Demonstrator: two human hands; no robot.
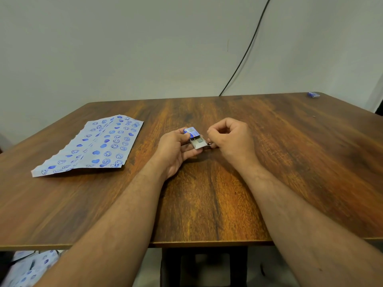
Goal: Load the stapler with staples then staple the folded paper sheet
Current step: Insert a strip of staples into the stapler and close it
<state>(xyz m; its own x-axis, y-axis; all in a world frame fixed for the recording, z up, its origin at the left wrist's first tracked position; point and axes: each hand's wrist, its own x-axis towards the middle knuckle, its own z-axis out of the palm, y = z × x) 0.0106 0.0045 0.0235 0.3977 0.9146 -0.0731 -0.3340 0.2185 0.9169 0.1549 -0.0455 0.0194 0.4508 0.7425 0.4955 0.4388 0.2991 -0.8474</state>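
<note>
Reading the scene left to right, we start at the folded paper sheet (88, 147), lying flat on the table (290, 162) at about 9 o'clock from the hands, well apart from them. Its long axis runs from 7 o'clock to 1 o'clock, the scalloped edge on its left side. We see no staple in it, so we judge that step is still to do.

Next, the left hand (176, 151) grips the small blue staple box (191, 132), fingers curled under it and thumb on top. The white inner tray (198, 144) is slid partly out toward 4 o'clock, so the box's long axis runs from 10 o'clock to 4 o'clock, open end facing the other hand.

At the tray's open end, the right hand (232, 137) has its fingers curled, the tips pinching something small and metallic, probably a staple strip; it is too small to tell.

We see no stapler anywhere in view. Progress, as we judge it: early, staples being taken out; loading and stapling remain.

At 2 o'clock, a second small blue box (314, 94) sits on the far table corner.
</note>
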